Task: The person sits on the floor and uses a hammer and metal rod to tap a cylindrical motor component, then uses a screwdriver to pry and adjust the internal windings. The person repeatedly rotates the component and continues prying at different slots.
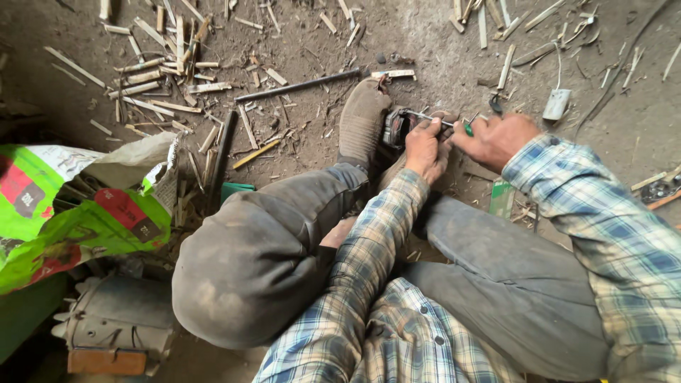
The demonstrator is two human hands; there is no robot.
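I sit on a dirt floor with knees bent, wearing grey trousers and a plaid shirt. My left hand (428,147) grips a small dark metal part (396,126) braced against my shoe (363,119). My right hand (496,138) holds a green-handled screwdriver (467,128) whose thin shaft points left into that part. Both hands are close together, nearly touching. The fingers hide most of the part.
A long dark metal rod (298,85) lies beyond the shoe. Split bamboo sticks (159,67) litter the floor. A green and red sack (67,206) sits left, a grey finned motor housing (117,323) below it. A small white box with a cord (556,103) lies right.
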